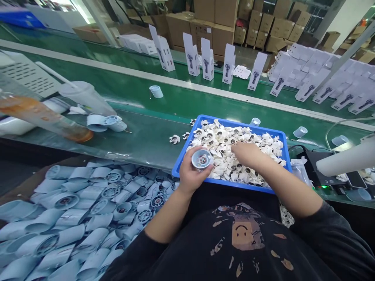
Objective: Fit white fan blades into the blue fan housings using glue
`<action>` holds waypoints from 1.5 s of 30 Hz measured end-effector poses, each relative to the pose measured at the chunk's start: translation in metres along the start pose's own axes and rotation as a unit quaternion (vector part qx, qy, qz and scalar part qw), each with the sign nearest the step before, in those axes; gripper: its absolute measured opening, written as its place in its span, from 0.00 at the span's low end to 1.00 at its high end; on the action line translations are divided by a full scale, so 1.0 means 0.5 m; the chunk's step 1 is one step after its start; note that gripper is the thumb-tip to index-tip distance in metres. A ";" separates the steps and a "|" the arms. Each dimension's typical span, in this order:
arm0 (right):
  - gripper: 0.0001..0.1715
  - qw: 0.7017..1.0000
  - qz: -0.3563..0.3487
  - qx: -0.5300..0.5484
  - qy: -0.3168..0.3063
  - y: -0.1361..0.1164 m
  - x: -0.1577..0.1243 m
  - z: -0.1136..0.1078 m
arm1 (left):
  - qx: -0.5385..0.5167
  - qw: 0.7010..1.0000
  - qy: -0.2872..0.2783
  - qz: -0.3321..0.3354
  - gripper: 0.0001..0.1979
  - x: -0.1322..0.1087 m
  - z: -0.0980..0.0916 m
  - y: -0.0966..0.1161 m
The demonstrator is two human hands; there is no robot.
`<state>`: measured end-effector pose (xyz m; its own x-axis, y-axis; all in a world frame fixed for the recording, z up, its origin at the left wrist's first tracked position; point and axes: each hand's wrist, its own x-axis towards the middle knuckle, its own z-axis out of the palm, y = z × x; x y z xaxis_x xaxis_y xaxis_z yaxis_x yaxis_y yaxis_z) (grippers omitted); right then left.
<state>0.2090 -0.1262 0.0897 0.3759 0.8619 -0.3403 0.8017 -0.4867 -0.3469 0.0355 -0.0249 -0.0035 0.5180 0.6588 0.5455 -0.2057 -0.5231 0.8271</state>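
Observation:
My left hand [190, 173] is wrapped round a pale blue fan housing [202, 159]. Its round opening faces up, with a metal and whitish centre inside. The hand is over the near left part of a blue tray [285, 146] heaped with white fan blades [219, 146], many showing dark round hubs. Over the middle of the heap my right hand [246, 155] reaches down among the blades, fingers bent together. Its fingertips are partly hidden, so what they pinch is unclear.
A large box of blue housings [88, 218] stands low on the left. Loose blades [175, 139] lie left of the tray. On the green conveyor [129, 84] are a few housings [156, 91] and a row of white printed cartons [208, 60]. A bottle [43, 117] is at left, a black device [324, 171] at right.

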 end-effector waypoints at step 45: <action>0.07 0.853 -0.240 0.153 0.437 0.126 -0.304 0.140 | 0.364 0.900 -0.239 -0.038 0.30 0.358 0.127 0.002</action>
<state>0.1697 -0.2979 0.0584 0.3491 0.6845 0.6400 0.8522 0.0521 -0.5206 0.1806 0.0583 0.0865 0.8410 0.4914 0.2264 0.3534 -0.8157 0.4579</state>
